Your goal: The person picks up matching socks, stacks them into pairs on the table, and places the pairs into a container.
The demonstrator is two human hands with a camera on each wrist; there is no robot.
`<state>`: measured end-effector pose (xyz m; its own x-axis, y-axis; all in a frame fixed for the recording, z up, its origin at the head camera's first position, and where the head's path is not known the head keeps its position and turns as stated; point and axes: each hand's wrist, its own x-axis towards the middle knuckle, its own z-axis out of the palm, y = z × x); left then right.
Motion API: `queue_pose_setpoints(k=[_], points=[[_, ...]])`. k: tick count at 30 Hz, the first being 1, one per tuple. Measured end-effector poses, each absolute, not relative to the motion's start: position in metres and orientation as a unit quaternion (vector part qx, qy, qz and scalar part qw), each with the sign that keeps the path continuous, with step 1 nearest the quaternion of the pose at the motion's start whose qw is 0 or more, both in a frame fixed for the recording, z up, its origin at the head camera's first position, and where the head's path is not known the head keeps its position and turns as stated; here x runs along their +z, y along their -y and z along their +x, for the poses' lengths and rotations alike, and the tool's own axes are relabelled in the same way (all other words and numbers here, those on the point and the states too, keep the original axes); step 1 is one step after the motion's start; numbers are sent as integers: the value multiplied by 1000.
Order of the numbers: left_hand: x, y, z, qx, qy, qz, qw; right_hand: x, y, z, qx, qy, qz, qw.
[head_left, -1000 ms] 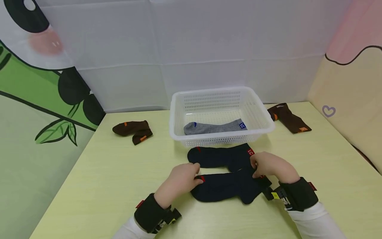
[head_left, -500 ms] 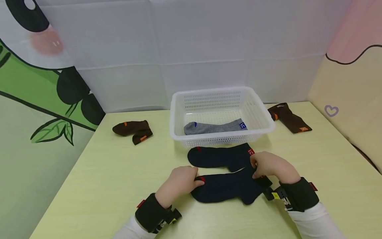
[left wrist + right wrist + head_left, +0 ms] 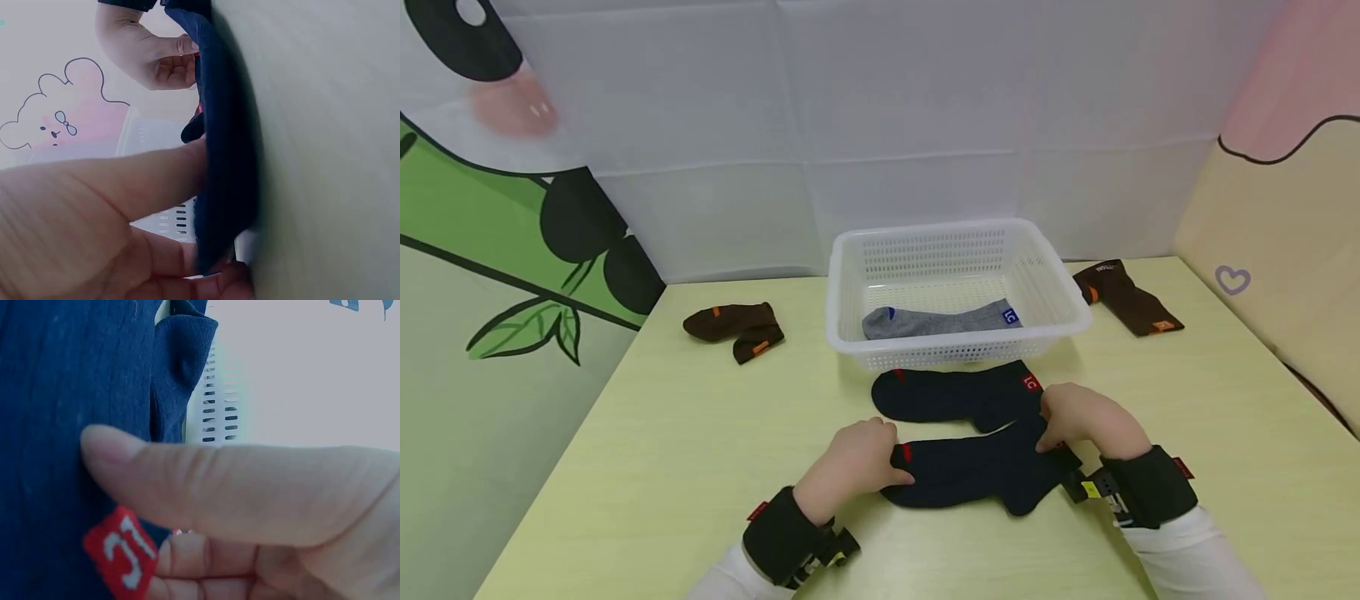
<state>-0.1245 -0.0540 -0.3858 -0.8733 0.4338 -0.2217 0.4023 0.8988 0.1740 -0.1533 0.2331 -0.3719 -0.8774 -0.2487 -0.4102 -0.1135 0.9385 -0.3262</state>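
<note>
Two navy socks lie flat, toes to the left, in front of the basket; the near sock [image 3: 962, 471] slightly overlaps the far sock [image 3: 943, 396] at the cuff end. My left hand [image 3: 857, 462] pinches the near sock's toe, thumb on top; in the left wrist view the fingers reach round the edge of the navy fabric [image 3: 228, 137]. My right hand [image 3: 1086, 421] pinches the near sock by the cuff. Its thumb presses beside a red label [image 3: 122, 553] in the right wrist view, while the other fingers curl behind the fabric.
A white plastic basket [image 3: 958, 352] stands behind the navy socks, with a grey sock [image 3: 936, 322] inside. One brown sock [image 3: 733, 327] lies bent on the left of the table [image 3: 700, 450], another brown sock [image 3: 1127, 297] right of the basket. A printed cloth wall [image 3: 910, 192] borders the back.
My left thumb has slid down the toe, uncovering more of its red mark. My right hand has shifted slightly right, showing more of the far sock's label. The socks have hardly moved.
</note>
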Motion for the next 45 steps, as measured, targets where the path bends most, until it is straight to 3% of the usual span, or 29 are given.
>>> queue_pose_setpoints(k=[9, 17, 28, 36, 45], points=[[-402, 67, -148, 175, -927, 302, 135, -381, -242, -161, -217, -923, -181, 260], [-411, 87, -170, 298, -871, 341, 191, -387, -256, -168, -315, -867, -259, 286], [-424, 105, -185, 405, -820, 331, 232, -406, -269, -176, -452, -764, -321, 329], [-426, 109, -189, 497, -758, 335, 257, -423, -280, -185, -564, -633, -327, 416], [-429, 114, -189, 552, -747, 268, 255, -427, -279, -184, -630, -585, -316, 402]])
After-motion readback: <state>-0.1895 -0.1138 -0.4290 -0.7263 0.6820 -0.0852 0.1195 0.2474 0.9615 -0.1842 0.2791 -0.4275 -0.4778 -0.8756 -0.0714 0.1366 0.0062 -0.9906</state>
